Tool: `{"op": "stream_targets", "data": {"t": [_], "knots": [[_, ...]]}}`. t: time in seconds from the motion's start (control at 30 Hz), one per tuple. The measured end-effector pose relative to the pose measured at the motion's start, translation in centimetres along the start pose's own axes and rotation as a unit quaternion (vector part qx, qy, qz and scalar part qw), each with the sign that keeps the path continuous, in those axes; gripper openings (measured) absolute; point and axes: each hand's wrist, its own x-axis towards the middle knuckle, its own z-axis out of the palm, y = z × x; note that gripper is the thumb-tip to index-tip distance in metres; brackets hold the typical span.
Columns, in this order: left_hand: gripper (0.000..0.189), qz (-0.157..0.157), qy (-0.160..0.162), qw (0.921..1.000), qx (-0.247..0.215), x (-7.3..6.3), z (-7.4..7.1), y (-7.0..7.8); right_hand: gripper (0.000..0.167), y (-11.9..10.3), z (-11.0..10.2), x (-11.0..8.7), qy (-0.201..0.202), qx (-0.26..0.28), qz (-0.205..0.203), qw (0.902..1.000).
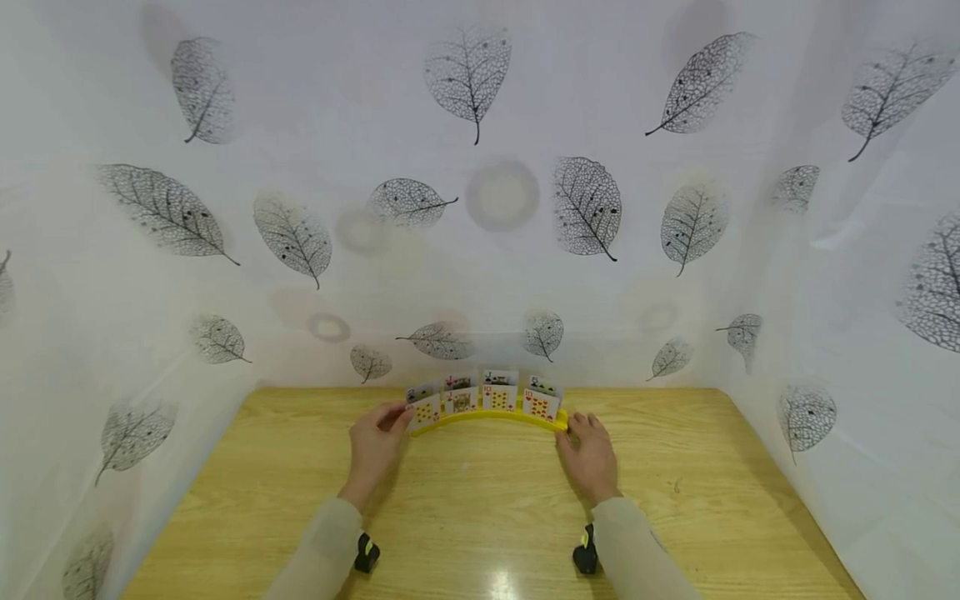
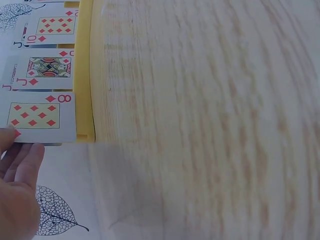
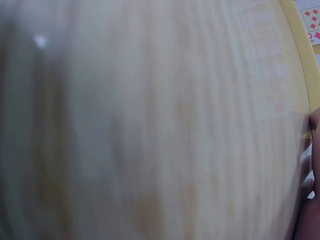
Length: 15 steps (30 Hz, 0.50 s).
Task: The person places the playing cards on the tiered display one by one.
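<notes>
A curved yellow playing card holder [image 1: 491, 414] stands on the table with two rows of upright cards. At its left end my left hand [image 1: 373, 446] pinches the eight of diamonds [image 2: 40, 115] by its outer edge, thumb in front and fingers behind. Beside that card stand a jack of diamonds [image 2: 50, 67] and a ten of diamonds [image 2: 55, 26]. A red-suited card [image 1: 541, 405] is at the front row's right end. The back-row cards [image 1: 500, 377] are partly hidden. My right hand [image 1: 592, 462] grips the holder's right end between thumb and fingers; its fingertips are partly hidden.
The wood-grain table [image 1: 480, 500] extends in front of the holder and to both sides. A white sheet with leaf prints [image 1: 502, 275] hangs close behind the holder and along both sides. Black wrist devices [image 1: 366, 553] sit beneath the sleeves.
</notes>
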Motion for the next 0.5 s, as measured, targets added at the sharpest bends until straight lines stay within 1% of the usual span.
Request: {"op": "stream_targets", "data": {"t": [0.23,0.5], "knots": [[0.015,0.0,-0.004,1.0,-0.003,0.21,0.17,0.05,0.053,-0.15,-0.01,-0.06,0.009,0.001,-0.005,0.9999],[0.013,0.002,-0.011,0.9999,0.0,0.33,0.32,-0.11,0.053,-0.03,0.02,-0.01,-0.003,-0.002,0.003,1.0]]}}
